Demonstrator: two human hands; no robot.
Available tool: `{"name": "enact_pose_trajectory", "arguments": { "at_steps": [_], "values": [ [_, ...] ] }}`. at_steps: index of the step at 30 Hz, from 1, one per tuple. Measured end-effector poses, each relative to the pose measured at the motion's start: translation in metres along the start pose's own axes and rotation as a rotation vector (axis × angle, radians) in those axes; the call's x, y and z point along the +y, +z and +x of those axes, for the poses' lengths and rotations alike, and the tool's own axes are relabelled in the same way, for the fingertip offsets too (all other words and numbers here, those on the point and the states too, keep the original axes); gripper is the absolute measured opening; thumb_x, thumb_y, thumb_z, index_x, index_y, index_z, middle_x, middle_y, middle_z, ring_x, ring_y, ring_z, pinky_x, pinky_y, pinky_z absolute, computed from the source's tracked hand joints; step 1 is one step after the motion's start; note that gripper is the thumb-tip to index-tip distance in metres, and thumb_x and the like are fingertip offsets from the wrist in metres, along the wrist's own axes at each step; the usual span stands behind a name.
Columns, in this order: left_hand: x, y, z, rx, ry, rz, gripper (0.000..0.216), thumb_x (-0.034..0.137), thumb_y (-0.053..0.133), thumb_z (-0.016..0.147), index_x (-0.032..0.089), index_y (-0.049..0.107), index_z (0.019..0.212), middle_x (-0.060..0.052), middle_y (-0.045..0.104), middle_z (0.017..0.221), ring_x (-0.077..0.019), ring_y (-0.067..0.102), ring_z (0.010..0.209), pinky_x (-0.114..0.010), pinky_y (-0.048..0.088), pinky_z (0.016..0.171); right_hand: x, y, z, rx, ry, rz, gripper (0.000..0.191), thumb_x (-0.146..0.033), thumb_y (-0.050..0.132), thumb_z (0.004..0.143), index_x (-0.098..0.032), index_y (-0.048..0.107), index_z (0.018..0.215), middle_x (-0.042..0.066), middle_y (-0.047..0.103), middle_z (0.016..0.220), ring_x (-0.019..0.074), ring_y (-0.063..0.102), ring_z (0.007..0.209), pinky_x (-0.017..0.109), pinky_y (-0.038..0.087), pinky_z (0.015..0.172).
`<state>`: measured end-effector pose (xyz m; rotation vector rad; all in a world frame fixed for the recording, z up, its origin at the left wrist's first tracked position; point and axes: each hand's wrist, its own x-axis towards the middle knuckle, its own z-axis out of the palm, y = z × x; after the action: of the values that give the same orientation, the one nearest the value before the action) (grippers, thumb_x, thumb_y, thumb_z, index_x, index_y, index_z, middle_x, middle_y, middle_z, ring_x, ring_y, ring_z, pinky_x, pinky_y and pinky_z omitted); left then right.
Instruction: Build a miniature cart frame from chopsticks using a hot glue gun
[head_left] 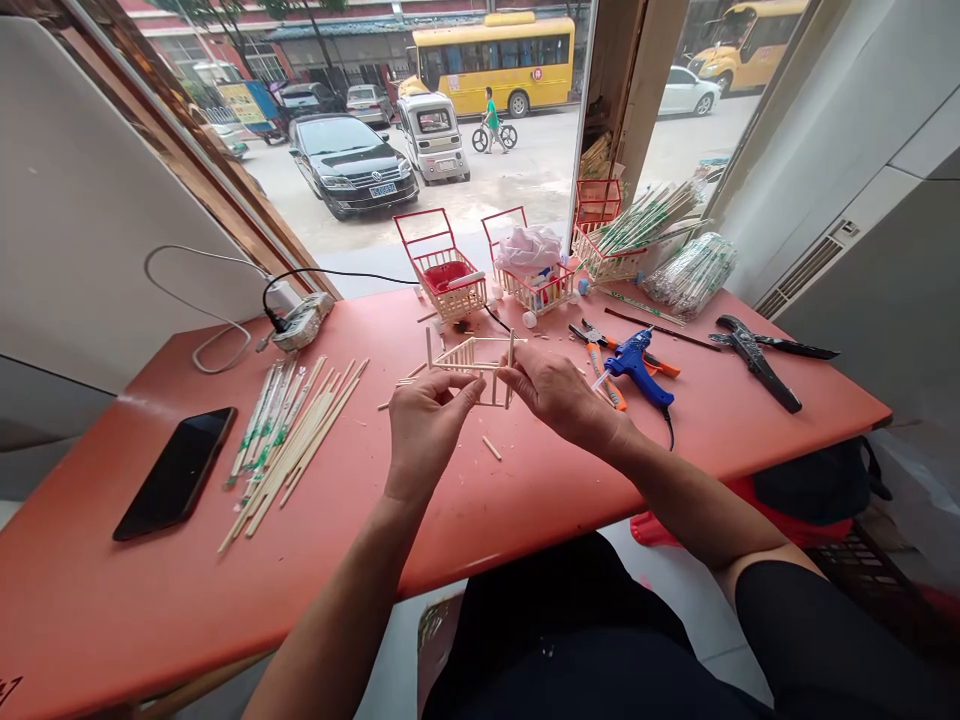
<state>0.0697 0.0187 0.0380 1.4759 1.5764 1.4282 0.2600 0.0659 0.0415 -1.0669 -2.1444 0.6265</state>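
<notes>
A small frame of thin wooden sticks [457, 356] is held between my two hands above the middle of the table. My left hand [429, 415] pinches its near left side, thumb and fingers pressed together. At the frame's right end, by an upright stick, my right hand [553, 385] grips with thumb and fingertips. Parts of the frame are hidden behind my fingers. Below the hands lies a short cut piece of stick [492, 448]. To the right of my right hand rest a blue glue gun [636, 362] and orange-handled pliers [604, 375].
Bare chopsticks [307, 450] and wrapped chopsticks [271, 412] lie left, beside a phone [176, 473]. A power strip [304, 320] sits farther back. Little stick carts [444, 270] stand along the back edge, near a bag of wrapped chopsticks [694, 270]. Black-handled cutters [757, 360] lie right.
</notes>
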Motion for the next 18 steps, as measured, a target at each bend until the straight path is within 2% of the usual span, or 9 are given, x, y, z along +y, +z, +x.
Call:
{"name": "enact_pose_trajectory", "arguments": {
  "at_steps": [7, 11, 18],
  "values": [
    [0.0011, 0.0002, -0.0020, 0.005, -0.028, -0.026, 0.022, 0.042, 0.086, 0.078, 0.020, 0.087, 0.080, -0.006, 0.081, 0.084, -0.0183, 0.062, 0.070, -0.032, 0.046, 0.066, 0.0001, 0.0000, -0.0007, 0.006, -0.019, -0.004, 0.048, -0.063, 0.043, 0.115, -0.022, 0.056, 0.095, 0.002, 0.060, 0.081, 0.0175, 0.048, 0.071, 0.030, 0.034, 0.070],
    [-0.0002, 0.0002, -0.0007, -0.010, -0.082, -0.034, 0.026, 0.045, 0.087, 0.077, 0.020, 0.087, 0.082, -0.007, 0.081, 0.080, -0.0200, 0.065, 0.071, -0.032, 0.047, 0.065, 0.0011, 0.0008, -0.0001, 0.003, -0.017, -0.019, 0.049, -0.066, 0.043, 0.115, -0.023, 0.056, 0.094, 0.002, 0.060, 0.082, 0.0180, 0.048, 0.071, 0.030, 0.033, 0.070],
    [-0.0013, 0.0003, 0.0008, -0.014, -0.095, -0.064, 0.026, 0.044, 0.088, 0.075, 0.019, 0.087, 0.080, -0.008, 0.083, 0.082, -0.0213, 0.070, 0.074, -0.032, 0.050, 0.067, 0.0015, 0.0015, -0.0005, 0.001, -0.017, -0.018, 0.051, -0.067, 0.040, 0.115, -0.023, 0.055, 0.094, 0.002, 0.058, 0.080, 0.0182, 0.048, 0.071, 0.031, 0.033, 0.070]
  ]
}}
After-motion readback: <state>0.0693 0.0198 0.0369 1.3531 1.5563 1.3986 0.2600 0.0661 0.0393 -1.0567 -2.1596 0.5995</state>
